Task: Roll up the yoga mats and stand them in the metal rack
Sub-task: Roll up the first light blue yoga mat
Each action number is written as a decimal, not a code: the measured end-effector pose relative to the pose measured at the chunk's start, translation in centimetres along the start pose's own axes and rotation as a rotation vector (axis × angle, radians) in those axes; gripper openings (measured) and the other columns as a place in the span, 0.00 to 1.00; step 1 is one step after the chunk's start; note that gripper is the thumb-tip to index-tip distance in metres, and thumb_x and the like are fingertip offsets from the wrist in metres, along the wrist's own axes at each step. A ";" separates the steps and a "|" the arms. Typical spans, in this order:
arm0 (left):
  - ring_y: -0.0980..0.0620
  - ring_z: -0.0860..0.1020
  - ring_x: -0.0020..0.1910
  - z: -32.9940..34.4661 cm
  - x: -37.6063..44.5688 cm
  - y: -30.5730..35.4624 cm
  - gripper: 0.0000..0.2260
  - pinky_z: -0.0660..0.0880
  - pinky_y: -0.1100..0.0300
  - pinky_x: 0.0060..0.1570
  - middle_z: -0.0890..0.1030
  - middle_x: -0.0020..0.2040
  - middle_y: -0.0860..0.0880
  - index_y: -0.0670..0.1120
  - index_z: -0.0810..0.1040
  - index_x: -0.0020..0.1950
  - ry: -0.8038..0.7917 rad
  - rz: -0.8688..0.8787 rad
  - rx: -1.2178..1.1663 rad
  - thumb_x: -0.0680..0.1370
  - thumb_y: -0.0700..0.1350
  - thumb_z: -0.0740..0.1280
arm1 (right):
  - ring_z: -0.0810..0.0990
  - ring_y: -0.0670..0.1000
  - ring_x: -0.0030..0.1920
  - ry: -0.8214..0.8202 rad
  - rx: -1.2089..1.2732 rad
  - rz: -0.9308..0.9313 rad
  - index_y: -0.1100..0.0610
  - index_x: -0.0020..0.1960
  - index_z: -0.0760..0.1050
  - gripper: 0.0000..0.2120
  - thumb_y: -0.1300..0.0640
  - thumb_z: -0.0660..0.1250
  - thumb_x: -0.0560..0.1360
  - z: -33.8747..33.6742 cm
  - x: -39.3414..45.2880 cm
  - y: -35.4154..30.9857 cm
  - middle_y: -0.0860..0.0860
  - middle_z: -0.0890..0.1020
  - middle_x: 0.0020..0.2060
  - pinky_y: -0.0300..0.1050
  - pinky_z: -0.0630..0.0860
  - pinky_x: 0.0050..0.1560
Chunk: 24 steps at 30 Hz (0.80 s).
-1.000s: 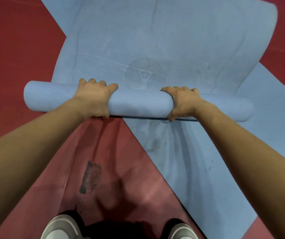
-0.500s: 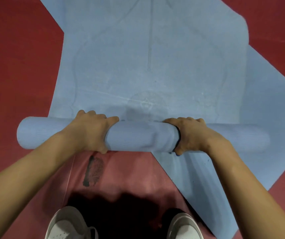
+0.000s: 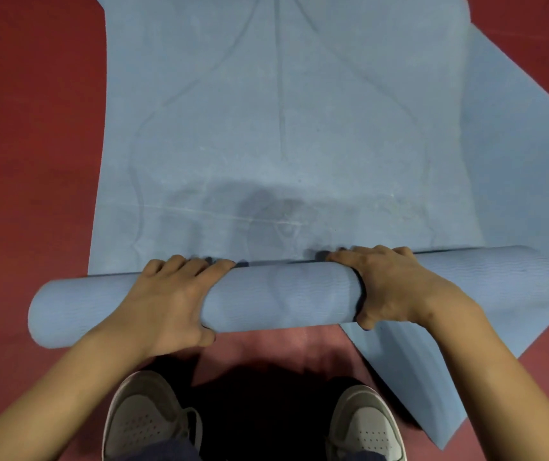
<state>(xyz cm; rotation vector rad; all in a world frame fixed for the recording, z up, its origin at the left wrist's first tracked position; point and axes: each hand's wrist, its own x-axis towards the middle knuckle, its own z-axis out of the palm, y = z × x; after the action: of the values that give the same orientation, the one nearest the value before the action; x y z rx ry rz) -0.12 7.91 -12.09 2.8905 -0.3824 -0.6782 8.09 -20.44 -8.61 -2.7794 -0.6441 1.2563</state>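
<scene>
My left hand (image 3: pixel 170 301) and right hand (image 3: pixel 389 287) curl around the blue roll (image 3: pixel 279 297) at lower centre; most of the mat (image 3: pixel 283 111) above lies flat, unrolled, no rack visible.

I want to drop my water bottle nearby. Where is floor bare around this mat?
Bare red floor runs left of the blue mat, and a strip lies top right. Near the shoes it is crowded: the roll, both hands and a second mat underneath.
</scene>
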 end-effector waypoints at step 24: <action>0.44 0.75 0.62 4.0 -2.2 2.8 0.27 0.67 0.42 0.63 0.77 0.64 0.46 0.45 0.72 0.69 0.476 0.069 0.044 0.81 0.61 0.50 | 0.65 0.49 0.65 -0.048 0.085 -0.001 0.38 0.73 0.56 0.49 0.51 0.79 0.58 0.6 0.0 -1.4 0.44 0.69 0.62 0.47 0.54 0.67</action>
<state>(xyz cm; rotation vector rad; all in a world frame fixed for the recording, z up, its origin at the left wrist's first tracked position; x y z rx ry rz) -4.40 5.48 -14.19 2.9333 -0.4282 0.0384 7.16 -19.28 -8.77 -2.6881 -0.5803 1.3207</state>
